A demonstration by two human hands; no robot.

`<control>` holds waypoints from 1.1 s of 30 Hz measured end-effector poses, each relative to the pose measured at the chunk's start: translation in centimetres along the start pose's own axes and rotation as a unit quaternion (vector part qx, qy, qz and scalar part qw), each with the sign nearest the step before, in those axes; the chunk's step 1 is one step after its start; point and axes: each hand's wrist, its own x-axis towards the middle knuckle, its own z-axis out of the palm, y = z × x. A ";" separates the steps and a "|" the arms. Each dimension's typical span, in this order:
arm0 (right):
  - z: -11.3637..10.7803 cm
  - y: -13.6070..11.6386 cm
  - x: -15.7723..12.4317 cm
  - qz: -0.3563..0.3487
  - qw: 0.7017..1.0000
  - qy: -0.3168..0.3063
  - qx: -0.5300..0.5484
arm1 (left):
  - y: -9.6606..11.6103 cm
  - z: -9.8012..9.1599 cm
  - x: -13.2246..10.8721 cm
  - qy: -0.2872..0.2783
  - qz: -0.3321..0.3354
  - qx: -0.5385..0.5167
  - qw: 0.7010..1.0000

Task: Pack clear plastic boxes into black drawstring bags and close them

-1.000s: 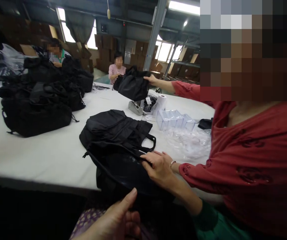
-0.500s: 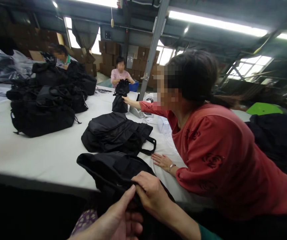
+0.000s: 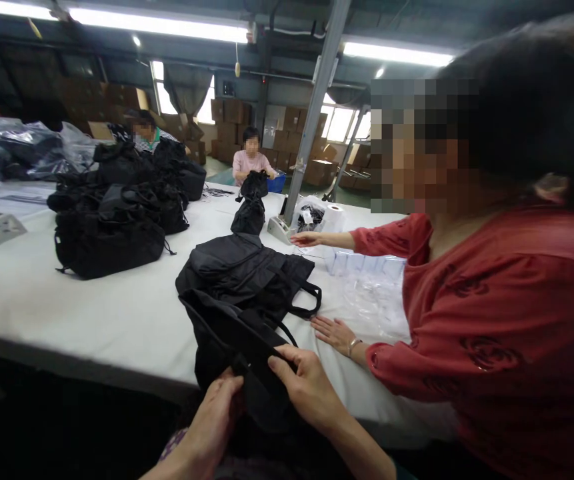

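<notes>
A black fabric bag (image 3: 217, 340) hangs over the near table edge, its opening turned up toward me. My right hand (image 3: 311, 387) pinches the bag's rim on the right, thumb on top. On the left side my left hand (image 3: 219, 407) is closed on the same bag, its fingertips partly hidden in the cloth. Just beyond lies another black bag (image 3: 237, 267), flat on the table with a strap handle (image 3: 311, 303) sticking out to the right.
A pile of black bags (image 3: 111, 227) stands at the left on the white table (image 3: 11, 287). A co-worker in a red top (image 3: 467, 313) leans in from the right, one hand (image 3: 334, 333) flat on the table. Clear plastic (image 3: 371, 287) and a metal post (image 3: 311, 113) are beyond.
My left hand, open beside the bag before, now grips it. The bag's opening has swung more upright. The co-worker's far hand has let go of a small black bag and drawn back right.
</notes>
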 end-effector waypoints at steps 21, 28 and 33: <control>0.3 -0.8 0.9 -0.044 0.998 -0.017 -0.037 | 0.1 -0.5 1.5 -0.027 0.064 0.098 0.993; 0.2 -0.5 1.2 -0.061 0.997 -0.015 -0.053 | 0.9 0.0 1.9 -0.039 0.090 0.145 0.985; 0.2 -0.1 1.3 -0.078 0.994 -0.011 -0.071 | 0.8 -0.1 2.3 -0.048 0.073 0.159 0.983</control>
